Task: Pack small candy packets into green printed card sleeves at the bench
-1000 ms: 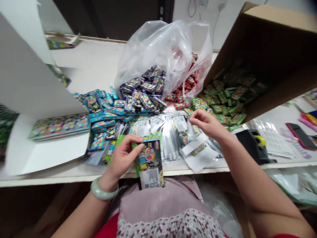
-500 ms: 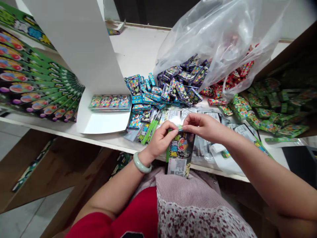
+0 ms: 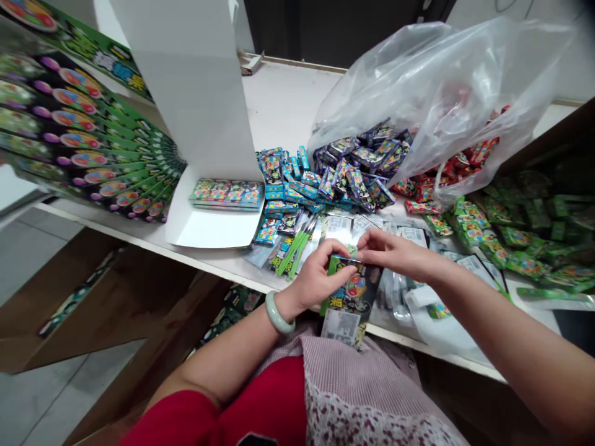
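A second ago the right hand hovered over the loose packs on the surface, well apart from the printed pouch, which the left hand held alone at the surface's edge. Since then the right hand has come across to the pouch's top edge, where the fingertips of both hands now meet, with a bit of green between them. The view has swung left: a fan of green display cards has come into sight, and the tape dispenser has dropped out.
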